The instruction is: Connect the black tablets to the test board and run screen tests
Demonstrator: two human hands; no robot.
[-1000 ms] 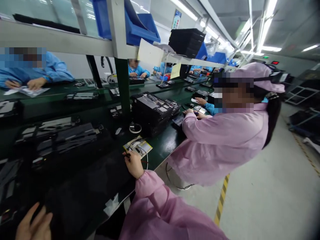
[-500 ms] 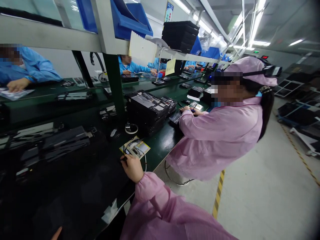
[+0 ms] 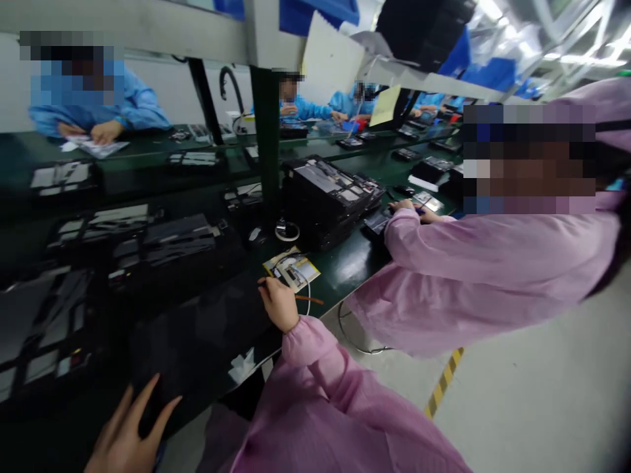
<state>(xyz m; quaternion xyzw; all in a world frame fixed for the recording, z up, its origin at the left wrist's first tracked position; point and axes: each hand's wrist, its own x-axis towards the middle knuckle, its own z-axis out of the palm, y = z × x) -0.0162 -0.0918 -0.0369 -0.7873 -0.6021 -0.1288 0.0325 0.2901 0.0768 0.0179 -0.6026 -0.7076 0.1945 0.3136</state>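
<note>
My left hand (image 3: 131, 430) is at the lower left with fingers apart, its fingertips at the near end of a dark, flat black tray or sheet (image 3: 207, 325). My right hand (image 3: 280, 303) is at that tray's far right corner, its fingers closed together. What they hold is hidden. From behind this hand a thin orange-brown strip (image 3: 310, 299) sticks out to the right. Just beyond lies a small pale device with cables (image 3: 296, 270) on a yellow-edged card. A white cable (image 3: 309, 295) loops down from it.
Black trays of grey parts (image 3: 167, 240) stand left and behind; a taller tray stack (image 3: 325, 197) is beyond the right hand. A green post (image 3: 266, 138) rises from the bench. A co-worker in pink (image 3: 468, 263) sits close on the right. White scraps (image 3: 242, 365) lie at the bench edge.
The view has shifted, bringing more of the left side into sight. My left hand has come further into view, fingers spread. The orange-brown strip now shows beside my right hand.
</note>
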